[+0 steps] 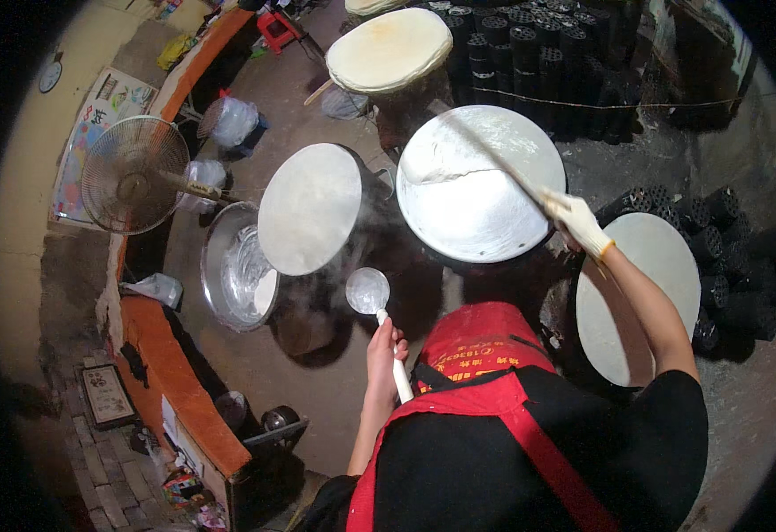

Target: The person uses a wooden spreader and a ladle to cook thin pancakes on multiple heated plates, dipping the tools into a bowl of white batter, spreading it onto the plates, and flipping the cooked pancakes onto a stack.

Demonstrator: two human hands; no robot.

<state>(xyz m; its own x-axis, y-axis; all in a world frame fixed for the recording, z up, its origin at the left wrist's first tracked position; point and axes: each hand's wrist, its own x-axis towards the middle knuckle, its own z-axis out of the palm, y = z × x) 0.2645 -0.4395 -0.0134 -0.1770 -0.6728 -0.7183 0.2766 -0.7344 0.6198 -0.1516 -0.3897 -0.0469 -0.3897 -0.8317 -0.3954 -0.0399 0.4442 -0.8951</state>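
Note:
My left hand (384,347) grips the white handle of a metal ladle (368,290), whose round bowl points away from me. In a white knit glove with a yellow cuff, my right hand (577,219) holds a long, thin scraper or stick (494,154), blurred along its length. That tool lies slantwise over a large round griddle (539,136). On the griddle is a white layer of batter (474,209), shiny on the near side. An uneven edge crosses it, with a duller white area beyond. Whether the tool touches the layer, I cannot tell.
Steam rises by a second round griddle (309,209) at left. Beside it is a metal basin (239,266) holding white batter. A third griddle (639,299) is at right, near coal briquettes (720,239). Thin flatbreads (389,50) are piled beyond. A fan (134,176) stands far left.

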